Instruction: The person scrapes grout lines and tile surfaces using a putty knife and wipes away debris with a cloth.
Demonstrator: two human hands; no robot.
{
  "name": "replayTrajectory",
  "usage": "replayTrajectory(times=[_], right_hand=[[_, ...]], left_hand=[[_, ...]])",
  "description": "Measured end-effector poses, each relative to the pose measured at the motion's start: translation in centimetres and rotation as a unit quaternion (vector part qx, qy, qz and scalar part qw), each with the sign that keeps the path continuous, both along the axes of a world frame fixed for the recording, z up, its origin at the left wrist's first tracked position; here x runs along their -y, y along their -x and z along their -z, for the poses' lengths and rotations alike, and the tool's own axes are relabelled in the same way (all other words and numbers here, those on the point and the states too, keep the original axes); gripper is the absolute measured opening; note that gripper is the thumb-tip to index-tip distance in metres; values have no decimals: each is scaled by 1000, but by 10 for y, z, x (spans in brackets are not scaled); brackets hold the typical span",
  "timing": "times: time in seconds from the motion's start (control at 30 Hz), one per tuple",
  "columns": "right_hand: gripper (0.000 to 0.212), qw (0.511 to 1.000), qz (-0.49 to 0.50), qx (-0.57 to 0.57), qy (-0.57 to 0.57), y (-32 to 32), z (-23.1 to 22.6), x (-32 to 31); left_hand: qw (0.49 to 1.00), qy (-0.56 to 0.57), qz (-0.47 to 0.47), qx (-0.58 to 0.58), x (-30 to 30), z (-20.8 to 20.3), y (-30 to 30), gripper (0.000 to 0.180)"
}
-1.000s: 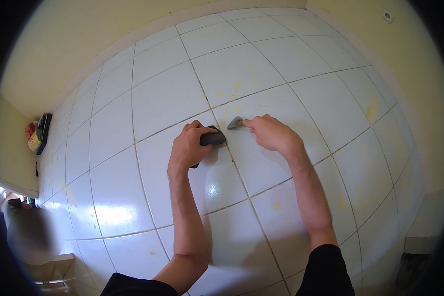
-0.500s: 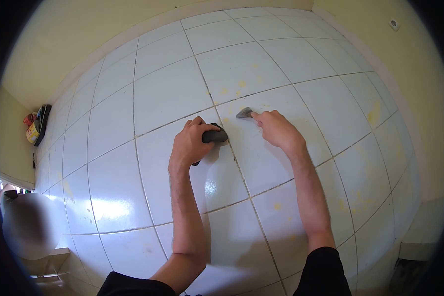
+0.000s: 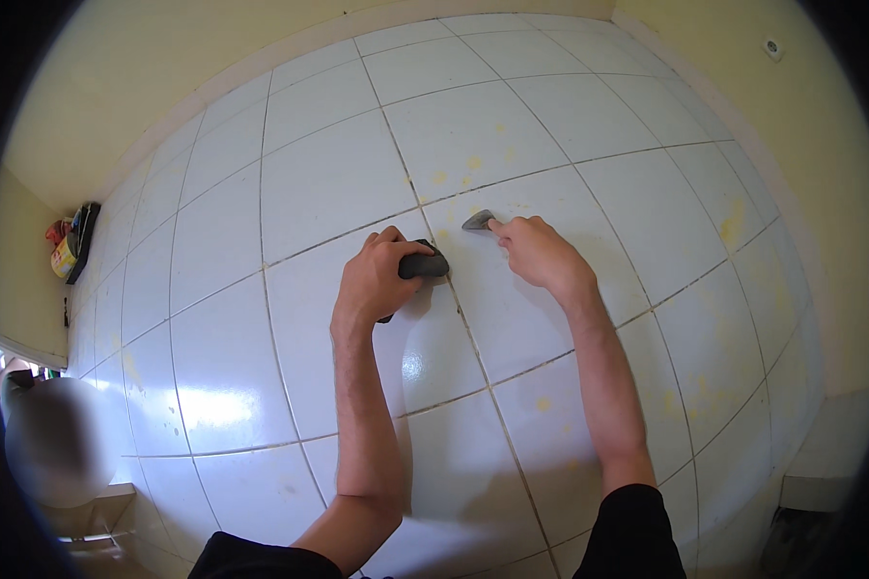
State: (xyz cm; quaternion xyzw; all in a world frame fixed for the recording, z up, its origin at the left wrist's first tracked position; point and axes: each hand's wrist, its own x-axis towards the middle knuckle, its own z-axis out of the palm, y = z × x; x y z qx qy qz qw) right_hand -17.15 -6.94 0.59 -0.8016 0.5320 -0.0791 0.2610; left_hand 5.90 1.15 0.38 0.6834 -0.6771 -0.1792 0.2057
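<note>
Head view: the fingers of our right hand [image 3: 541, 253] curl around the scraper [image 3: 478, 221], its grey blade at the floor [image 3: 328, 154] near yellow spots [image 3: 472, 165]; we cannot tell whether its edge touches. The fingers of our left hand [image 3: 372, 272] grip the dark block [image 3: 423, 263], left of the scraper, beside a grout line [image 3: 465, 328]. For clean strokes, we judge it best to set the blade low, press evenly and brace left, clear of its edge.
</note>
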Motion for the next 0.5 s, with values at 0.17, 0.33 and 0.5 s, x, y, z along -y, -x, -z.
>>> replayTrajectory(times=[0.17,0.33,0.5], right_hand=[[39,999,-4,-24,-34,10,-5,1],[39,1000,-13,14,14,18,5,11],[48,999,27,-17,-35,4,-5,6]], left_hand=[[1000,-22,-14,-13,-1,-3,0,45],[998,41,-19,-52,2,2,-1,44],[997,48,-23,-56,4,7,-4,45]])
